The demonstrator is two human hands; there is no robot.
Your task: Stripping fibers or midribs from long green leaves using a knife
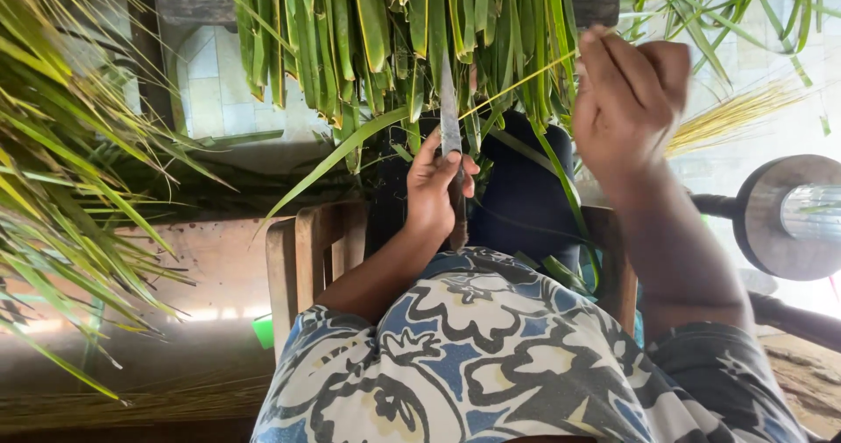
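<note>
Gripped in your left hand [435, 189] is a knife [450, 123], fingers curled round its handle and the long grey blade pointing up into the hanging green palm leaves [377, 31]. Your right hand [626, 92] is clenched into a loose fist to the right of the knife, pinching a thin yellow leaf rib [517, 82] that runs slantwise from your fingers down toward the blade; whether the blade touches the rib, you cannot tell.

No container shows clearly: only a small green object [264, 331] peeks out well below and left of the knife, its contents hidden.

Your left forearm rises from your lap, wrist bent so the knuckles face away. Your right forearm climbs steeply, higher than the knife hand, with the back of the hand turned toward you. Below the knife lies your blue-and-white patterned garment [473, 355], and a wooden chair [302, 259] stands just left of your left arm. A bundle of pale stripped ribs [731, 114] lies right of the knife, beyond your right hand.
</note>
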